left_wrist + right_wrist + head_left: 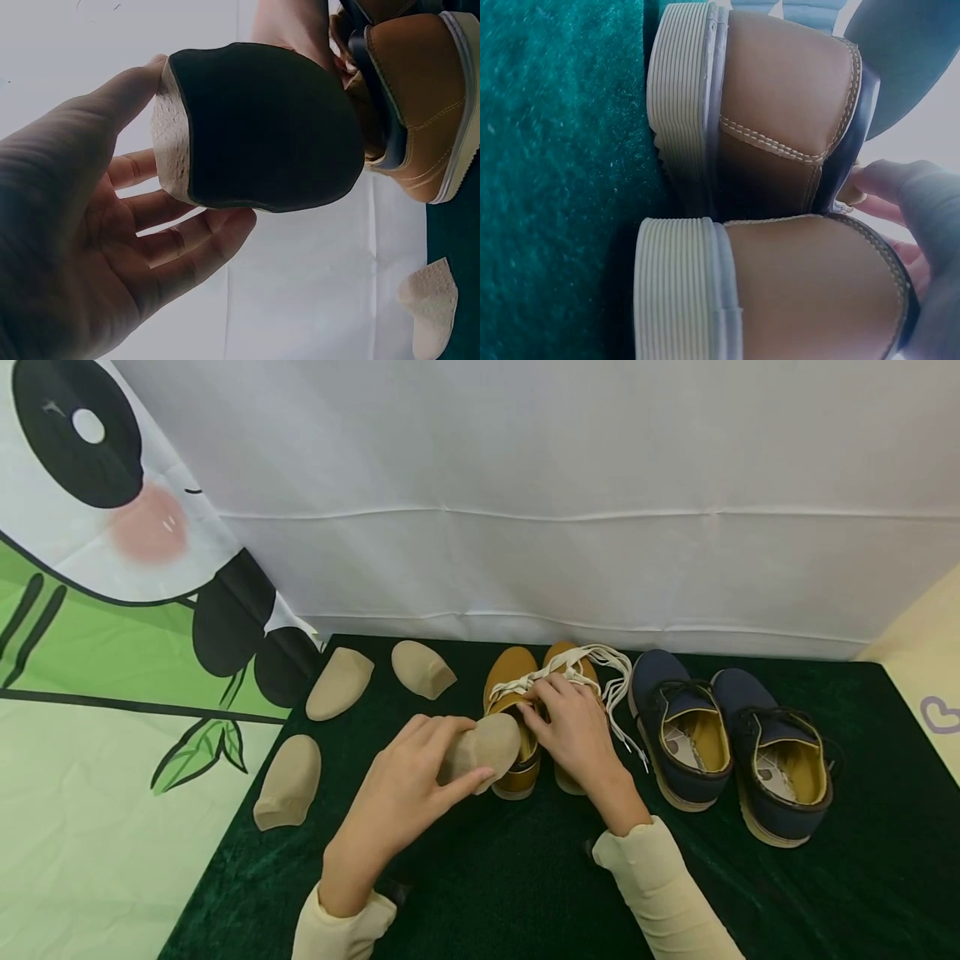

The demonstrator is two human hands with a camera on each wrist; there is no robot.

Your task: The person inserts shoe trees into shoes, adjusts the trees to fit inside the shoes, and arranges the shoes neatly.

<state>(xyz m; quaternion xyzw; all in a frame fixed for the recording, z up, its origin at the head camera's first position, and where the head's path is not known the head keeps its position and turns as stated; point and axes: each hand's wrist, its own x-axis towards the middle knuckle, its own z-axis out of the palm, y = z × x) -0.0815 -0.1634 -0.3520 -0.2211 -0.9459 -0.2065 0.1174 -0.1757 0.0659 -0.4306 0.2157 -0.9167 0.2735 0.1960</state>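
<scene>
My left hand (408, 777) holds a beige toe-shaped shoe insert (491, 747) between thumb and fingers, right beside the opening of the left tan shoe (517, 783). In the left wrist view the insert (270, 127) shows a dark, shaded face and a pale, rough cut edge. With thumb and fingers, my right hand (573, 727) pinches the tongue of that left shoe; the fingertips are partly hidden. Loose white laces (611, 664) spread over both tan shoes. The right tan shoe (562, 652) lies partly under my right hand.
Three more beige inserts (340, 683) lie on the dark green cloth (510, 877) at the left. Two navy shoes (690, 789) with yellow linings stand at the right. A white curtain (525, 527) hangs behind the table; a printed cloth (97, 810) is at the left.
</scene>
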